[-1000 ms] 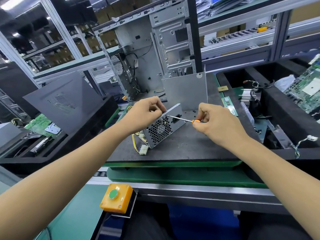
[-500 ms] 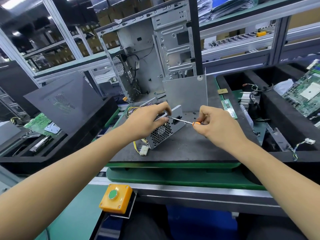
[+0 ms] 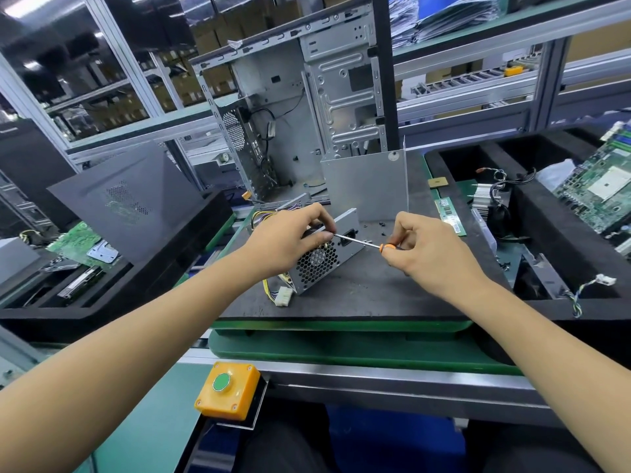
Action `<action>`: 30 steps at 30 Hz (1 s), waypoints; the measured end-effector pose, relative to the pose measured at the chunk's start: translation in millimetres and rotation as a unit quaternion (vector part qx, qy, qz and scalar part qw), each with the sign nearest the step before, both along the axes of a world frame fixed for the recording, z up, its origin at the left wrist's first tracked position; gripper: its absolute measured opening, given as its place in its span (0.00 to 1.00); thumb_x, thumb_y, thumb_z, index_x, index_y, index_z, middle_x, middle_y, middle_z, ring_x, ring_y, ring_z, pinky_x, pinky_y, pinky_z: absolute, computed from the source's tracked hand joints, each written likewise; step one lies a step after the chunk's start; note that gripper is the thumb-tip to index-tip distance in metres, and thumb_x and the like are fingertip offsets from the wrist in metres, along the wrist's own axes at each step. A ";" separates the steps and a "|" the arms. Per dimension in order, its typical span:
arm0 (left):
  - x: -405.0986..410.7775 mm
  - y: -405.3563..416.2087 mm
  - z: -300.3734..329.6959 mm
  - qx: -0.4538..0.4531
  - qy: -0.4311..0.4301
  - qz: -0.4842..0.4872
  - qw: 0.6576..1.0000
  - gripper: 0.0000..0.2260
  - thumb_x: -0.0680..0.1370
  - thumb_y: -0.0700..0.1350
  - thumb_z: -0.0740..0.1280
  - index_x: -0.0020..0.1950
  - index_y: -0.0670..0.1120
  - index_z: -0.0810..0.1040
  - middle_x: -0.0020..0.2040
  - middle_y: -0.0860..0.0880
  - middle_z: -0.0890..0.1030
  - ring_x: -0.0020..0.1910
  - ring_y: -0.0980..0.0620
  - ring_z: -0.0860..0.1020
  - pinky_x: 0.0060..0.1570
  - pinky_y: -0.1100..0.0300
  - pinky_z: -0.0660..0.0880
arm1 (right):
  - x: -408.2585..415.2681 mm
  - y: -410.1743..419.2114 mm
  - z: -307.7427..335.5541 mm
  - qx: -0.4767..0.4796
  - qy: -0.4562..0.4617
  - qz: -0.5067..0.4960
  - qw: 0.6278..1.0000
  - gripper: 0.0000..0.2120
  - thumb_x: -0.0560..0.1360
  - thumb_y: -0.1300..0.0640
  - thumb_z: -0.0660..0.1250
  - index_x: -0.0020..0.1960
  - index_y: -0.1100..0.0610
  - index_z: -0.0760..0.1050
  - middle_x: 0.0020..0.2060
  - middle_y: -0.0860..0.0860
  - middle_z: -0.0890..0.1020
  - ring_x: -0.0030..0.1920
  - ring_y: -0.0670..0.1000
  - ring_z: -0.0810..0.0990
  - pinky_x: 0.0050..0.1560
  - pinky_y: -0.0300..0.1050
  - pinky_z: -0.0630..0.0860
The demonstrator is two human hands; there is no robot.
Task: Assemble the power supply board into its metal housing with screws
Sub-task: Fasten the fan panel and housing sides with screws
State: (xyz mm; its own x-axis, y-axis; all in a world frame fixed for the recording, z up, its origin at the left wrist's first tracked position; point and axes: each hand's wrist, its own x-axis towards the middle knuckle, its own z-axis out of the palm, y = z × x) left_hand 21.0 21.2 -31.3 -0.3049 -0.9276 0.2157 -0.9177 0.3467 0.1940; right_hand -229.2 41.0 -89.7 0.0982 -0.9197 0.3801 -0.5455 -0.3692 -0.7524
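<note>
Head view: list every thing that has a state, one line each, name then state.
power supply housing: lying on the foam mat, fan grille facing the camera
screwdriver: tip at the housing's top edge
left hand: gripping the housing, pinching near the tip
right hand: closed on the screwdriver
white connector: unplugged, loose on the mat

An orange button box [image 3: 228, 392] sits at the bench edge — an open computer case [image 3: 293, 110] stands behind.
</note>
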 end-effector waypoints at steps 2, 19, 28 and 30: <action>0.4 0.3 -0.5 -0.002 0.005 0.008 1.000 0.03 0.82 0.57 0.67 0.55 0.63 0.76 0.53 0.62 0.81 0.48 0.56 0.80 0.50 0.51 0.78 | -0.5 1.1 0.2 -0.002 -0.005 0.002 1.000 0.09 0.71 0.52 0.72 0.40 0.46 0.72 0.28 0.44 0.79 0.32 0.47 0.75 0.39 0.54 0.77; -2.4 8.2 6.0 0.032 0.055 -0.004 0.998 0.18 0.79 0.56 0.73 0.64 0.66 0.69 0.57 0.55 0.82 0.52 0.53 0.83 0.59 0.49 0.79 | -6.4 1.3 -1.3 0.008 0.000 -0.010 1.000 0.09 0.71 0.50 0.72 0.40 0.46 0.71 0.29 0.43 0.79 0.34 0.50 0.78 0.41 0.56 0.79; -1.4 7.3 1.3 0.026 0.101 -0.001 0.995 0.14 0.78 0.54 0.75 0.58 0.60 0.73 0.52 0.56 0.84 0.52 0.52 0.83 0.57 0.47 0.79 | -2.9 -1.4 -1.0 0.005 0.006 -0.019 1.000 0.09 0.71 0.51 0.72 0.39 0.46 0.71 0.29 0.42 0.79 0.35 0.49 0.77 0.40 0.54 0.78; -1.7 7.5 1.0 0.018 0.096 0.000 0.995 0.12 0.78 0.54 0.75 0.57 0.59 0.74 0.53 0.56 0.84 0.53 0.52 0.83 0.57 0.47 0.79 | -2.3 -1.3 -0.9 0.007 0.004 -0.018 1.000 0.09 0.71 0.51 0.72 0.39 0.46 0.71 0.29 0.42 0.79 0.35 0.49 0.78 0.40 0.54 0.79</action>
State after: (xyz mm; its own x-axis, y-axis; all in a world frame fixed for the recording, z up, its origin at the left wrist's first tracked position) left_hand 19.4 28.7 -30.3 -0.2617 -0.9357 0.2367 -0.8622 0.3368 0.3784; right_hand -231.6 39.7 -90.7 0.0674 -0.9279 0.3666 -0.5644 -0.3385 -0.7529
